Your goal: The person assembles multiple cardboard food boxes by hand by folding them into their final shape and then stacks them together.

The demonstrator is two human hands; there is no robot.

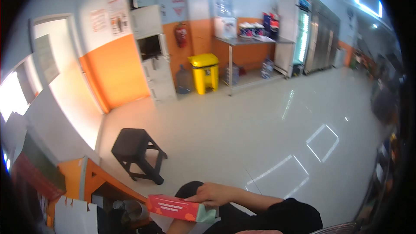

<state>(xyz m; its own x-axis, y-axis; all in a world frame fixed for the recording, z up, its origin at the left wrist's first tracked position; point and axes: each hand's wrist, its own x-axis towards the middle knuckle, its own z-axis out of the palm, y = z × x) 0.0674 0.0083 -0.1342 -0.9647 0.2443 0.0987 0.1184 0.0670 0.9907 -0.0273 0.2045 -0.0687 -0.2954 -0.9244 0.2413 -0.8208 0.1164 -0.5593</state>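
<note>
Red cardboard box (180,208) was held flat, low before the dark stool (138,151), grasped from above by the right hand (213,194). Seemingly carrying was in progress; steadiness would be needed. No left hand was seen.

Bare forearms, black short sleeve, dark trousers.

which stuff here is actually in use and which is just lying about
In use: red and pale green carton, with the right hand resting on its top edge.

Lying about: dark stool, yellow bin, water jug, steel table, fire extinguisher.
</note>
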